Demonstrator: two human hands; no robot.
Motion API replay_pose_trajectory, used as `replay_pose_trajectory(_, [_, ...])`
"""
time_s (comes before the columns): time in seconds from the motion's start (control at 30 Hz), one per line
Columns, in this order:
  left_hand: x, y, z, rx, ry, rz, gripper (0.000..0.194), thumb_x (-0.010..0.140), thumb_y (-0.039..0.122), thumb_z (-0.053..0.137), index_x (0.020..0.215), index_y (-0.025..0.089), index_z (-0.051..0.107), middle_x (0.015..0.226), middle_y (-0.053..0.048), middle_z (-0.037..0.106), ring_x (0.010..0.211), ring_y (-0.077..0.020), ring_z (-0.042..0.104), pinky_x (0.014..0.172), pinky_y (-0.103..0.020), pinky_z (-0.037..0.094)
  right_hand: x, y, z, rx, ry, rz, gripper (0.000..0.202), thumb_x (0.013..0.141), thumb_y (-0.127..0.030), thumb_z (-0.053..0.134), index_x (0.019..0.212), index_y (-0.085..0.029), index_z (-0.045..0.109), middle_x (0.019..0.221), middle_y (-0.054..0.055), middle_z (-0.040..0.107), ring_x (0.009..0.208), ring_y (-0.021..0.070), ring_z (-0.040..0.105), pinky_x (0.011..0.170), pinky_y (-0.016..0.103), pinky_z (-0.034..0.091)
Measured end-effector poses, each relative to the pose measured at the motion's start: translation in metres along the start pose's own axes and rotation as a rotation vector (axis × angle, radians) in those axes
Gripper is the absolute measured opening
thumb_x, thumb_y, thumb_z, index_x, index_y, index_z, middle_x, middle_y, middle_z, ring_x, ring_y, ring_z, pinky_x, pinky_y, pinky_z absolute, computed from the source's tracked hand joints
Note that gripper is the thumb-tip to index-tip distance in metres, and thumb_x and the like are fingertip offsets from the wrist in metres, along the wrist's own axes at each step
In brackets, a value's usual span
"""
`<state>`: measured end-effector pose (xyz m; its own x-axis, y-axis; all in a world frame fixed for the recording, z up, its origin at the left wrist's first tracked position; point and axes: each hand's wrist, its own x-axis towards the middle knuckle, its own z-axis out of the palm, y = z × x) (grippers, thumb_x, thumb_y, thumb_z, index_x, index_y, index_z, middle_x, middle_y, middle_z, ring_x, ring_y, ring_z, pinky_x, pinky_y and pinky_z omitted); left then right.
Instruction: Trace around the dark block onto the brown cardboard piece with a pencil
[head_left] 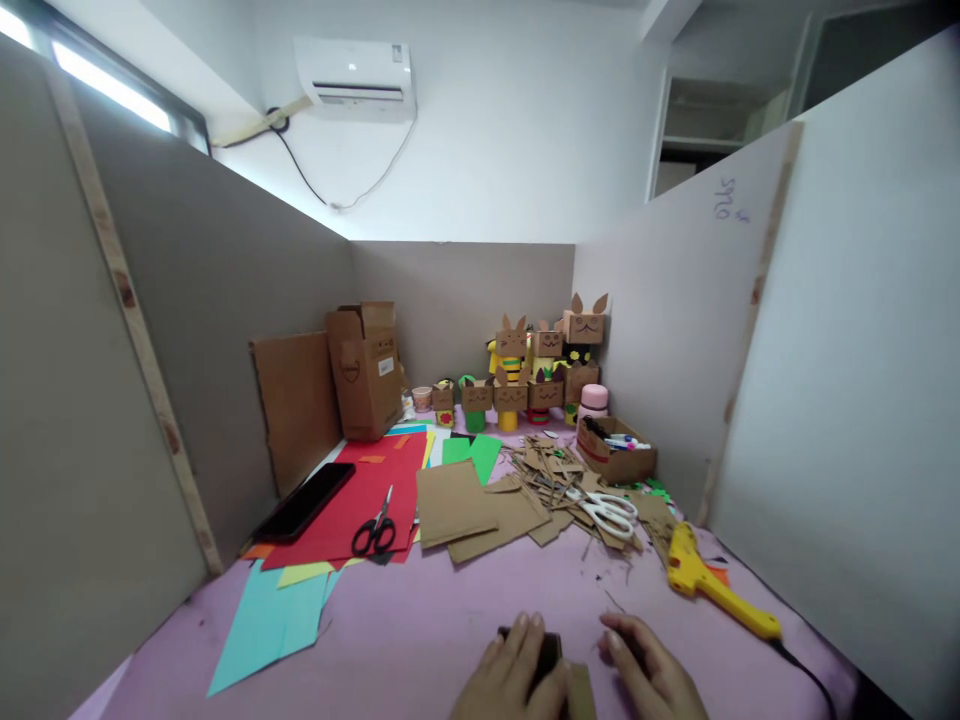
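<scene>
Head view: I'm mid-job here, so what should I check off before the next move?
1. Left hand on the dark piece: ok, laid over it, hiding part of it.
2. Cardboard piece joined to the dark piece: cannot tell, the left hand hides the meeting place.
3. Right hand free: cannot tell, the fingers are curled and hide the palm.
4. Yellow glue gun apart from both hands: ok, lying beyond the right hand. Heat: cannot tell.
5. Black scissors set down: ok, lying on red paper.
6. White-handled scissors clear of scraps: not ok, lying among them.
</scene>
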<state>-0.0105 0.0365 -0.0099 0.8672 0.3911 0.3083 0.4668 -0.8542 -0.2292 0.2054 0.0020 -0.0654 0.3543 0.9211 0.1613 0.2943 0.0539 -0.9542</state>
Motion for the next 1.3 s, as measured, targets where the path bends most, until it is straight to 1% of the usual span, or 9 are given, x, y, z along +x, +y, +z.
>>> replay_pose_trajectory(0.1, [0.004, 0.004, -0.020, 0.007, -0.046, -0.015, 0.039, 0.078, 0.016, 0.067, 0.117, 0.020, 0.061, 0.124, -0.017, 0.060, 0.108, -0.0312, 0.059, 0.082, -0.037, 0.054, -0.005, -0.010, -0.004, -0.016, -0.022, -0.046, 0.040, 0.076, -0.054, 0.056, 0.090, -0.019, 0.068, 0.087, 0.007, 0.073, 0.082, 0.0263, 0.068, 0.076, 0.031, 0.053])
replay_pose_trajectory(0.17, [0.005, 0.008, -0.029, -0.002, -0.065, -0.037, 0.042, 0.076, 0.011, 0.066, 0.117, 0.018, 0.060, 0.125, -0.020, 0.058, 0.111, -0.0323, 0.057, 0.083, -0.039, 0.054, -0.007, -0.013, -0.003, -0.029, -0.017, -0.064, 0.038, 0.077, -0.053, 0.055, 0.089, -0.019, 0.069, 0.086, 0.007, 0.073, 0.081, 0.0265, 0.067, 0.076, 0.032, 0.052])
replay_pose_trajectory(0.3, [0.004, 0.015, -0.033, -0.044, -0.077, -0.084, 0.048, 0.074, 0.004, 0.058, 0.120, 0.015, 0.057, 0.129, -0.023, 0.055, 0.116, -0.0341, 0.053, 0.086, -0.043, 0.052, -0.010, -0.018, -0.001, -0.060, -0.034, -0.080, 0.036, 0.080, -0.049, 0.053, 0.087, -0.018, 0.068, 0.084, 0.007, 0.072, 0.081, 0.0265, 0.065, 0.076, 0.033, 0.051])
replay_pose_trajectory(0.37, [0.001, 0.016, -0.031, -0.074, -0.074, -0.093, 0.045, 0.077, 0.009, 0.058, 0.121, 0.014, 0.055, 0.130, -0.024, 0.054, 0.118, -0.0342, 0.052, 0.088, -0.045, 0.051, -0.012, -0.019, -0.002, -0.067, -0.048, -0.084, 0.035, 0.081, -0.049, 0.052, 0.087, -0.018, 0.068, 0.084, 0.007, 0.072, 0.082, 0.0266, 0.065, 0.077, 0.033, 0.050])
replay_pose_trajectory(0.43, [-0.001, 0.016, -0.029, -0.099, -0.064, -0.099, 0.040, 0.083, 0.022, 0.056, 0.123, 0.015, 0.054, 0.131, -0.024, 0.053, 0.120, -0.0343, 0.050, 0.090, -0.046, 0.049, -0.012, -0.019, -0.003, -0.069, -0.058, -0.085, 0.035, 0.081, -0.049, 0.052, 0.086, -0.018, 0.068, 0.085, 0.007, 0.072, 0.085, 0.0274, 0.065, 0.079, 0.033, 0.050])
replay_pose_trajectory(0.53, [-0.005, 0.016, -0.024, -0.125, -0.048, -0.100, 0.045, 0.089, 0.042, 0.048, 0.125, 0.016, 0.051, 0.133, -0.024, 0.052, 0.122, -0.0351, 0.048, 0.091, -0.047, 0.049, -0.012, -0.017, -0.004, -0.072, -0.076, -0.078, 0.036, 0.079, -0.051, 0.053, 0.085, -0.018, 0.068, 0.085, 0.007, 0.072, 0.085, 0.0281, 0.066, 0.079, 0.034, 0.050])
replay_pose_trajectory(0.6, [-0.006, 0.016, -0.019, -0.132, -0.039, -0.101, 0.047, 0.090, 0.047, 0.045, 0.126, 0.017, 0.050, 0.133, -0.024, 0.051, 0.122, -0.0353, 0.048, 0.091, -0.047, 0.049, -0.010, -0.014, -0.005, -0.078, -0.094, -0.072, 0.037, 0.079, -0.051, 0.053, 0.085, -0.018, 0.068, 0.083, 0.007, 0.073, 0.082, 0.0279, 0.066, 0.077, 0.034, 0.050])
replay_pose_trajectory(0.97, [-0.008, 0.012, 0.011, -0.078, 0.057, -0.083, 0.051, 0.085, 0.049, 0.055, 0.126, 0.019, 0.049, 0.134, -0.022, 0.051, 0.120, -0.0344, 0.052, 0.088, -0.044, 0.053, 0.001, 0.010, -0.007, -0.117, -0.200, -0.010, 0.045, 0.080, -0.056, 0.048, 0.093, -0.016, 0.065, 0.086, 0.009, 0.072, 0.087, 0.0268, 0.065, 0.081, 0.030, 0.049])
replay_pose_trajectory(1.3, [-0.007, 0.010, 0.012, -0.009, 0.116, -0.061, 0.047, 0.084, 0.048, 0.057, 0.122, 0.020, 0.052, 0.129, -0.019, 0.057, 0.113, -0.0323, 0.059, 0.083, -0.040, 0.056, 0.002, 0.007, -0.005, -0.102, -0.186, -0.031, 0.043, 0.081, -0.056, 0.048, 0.090, -0.017, 0.065, 0.079, 0.007, 0.070, 0.082, 0.0262, 0.064, 0.077, 0.031, 0.048])
